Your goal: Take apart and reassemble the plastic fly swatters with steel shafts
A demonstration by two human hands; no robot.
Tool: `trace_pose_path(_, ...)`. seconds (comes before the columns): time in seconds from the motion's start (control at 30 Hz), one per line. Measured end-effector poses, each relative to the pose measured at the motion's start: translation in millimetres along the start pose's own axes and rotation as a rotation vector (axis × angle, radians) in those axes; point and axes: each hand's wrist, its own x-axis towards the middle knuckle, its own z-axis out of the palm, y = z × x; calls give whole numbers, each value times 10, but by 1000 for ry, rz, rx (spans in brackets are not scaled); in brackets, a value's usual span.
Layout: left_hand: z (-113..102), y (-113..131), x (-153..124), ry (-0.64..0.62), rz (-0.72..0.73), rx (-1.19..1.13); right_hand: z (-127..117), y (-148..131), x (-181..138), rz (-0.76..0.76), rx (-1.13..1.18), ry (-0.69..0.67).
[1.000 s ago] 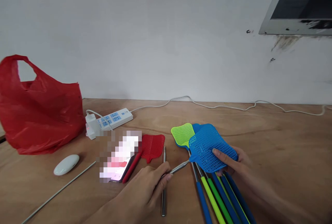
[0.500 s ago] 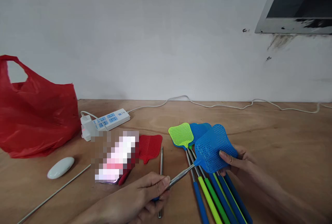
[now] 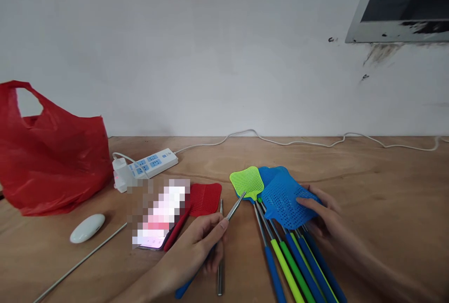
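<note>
In my left hand (image 3: pixel 201 244) is a metal fly swatter rod (image 3: pixel 235 207) with a blue grip (image 3: pixel 185 289); its bare tip points up and right. My right hand (image 3: pixel 326 212) pinches a blue perforated fly swatter head (image 3: pixel 286 201), thumb on top, fingers partly hidden beneath. The head's short neck is apart from the rod tip. Below it lies a bundle of fly swatters with blue, yellow-green and green grips (image 3: pixel 294 265), a yellow-green head (image 3: pixel 247 182) at the front. Between my hands and the phone lie a loose metal rod (image 3: pixel 220 275) and a red swatter head (image 3: pixel 206 198).
A phone (image 3: pixel 163 216), partly pixelated, lies left of the red head. Further left are a white oval object (image 3: pixel 87 228), a red plastic bag (image 3: pixel 59 162) and a white power strip (image 3: pixel 154 162) with a charger. A white cable (image 3: pixel 294 143) runs along the wall.
The blue head and the rod have come apart. My left hand has turned the rod more upright, showing its bare tip and blue grip. My right hand keeps the head.
</note>
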Motion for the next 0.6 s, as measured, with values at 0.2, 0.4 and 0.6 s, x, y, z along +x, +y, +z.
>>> trace_pose_path(0.2, -78, -5, -1, 154, 170, 419, 3, 47, 125, 35, -89, -195)
trace_pose_path(0.4, -100, -58, 31, 145, 193, 343, 97, 8, 255, -46, -232, -297)
trace_pose_path(0.6, -64, -114, 57, 91, 238, 305, 184, 52, 216, -145, -263, -320)
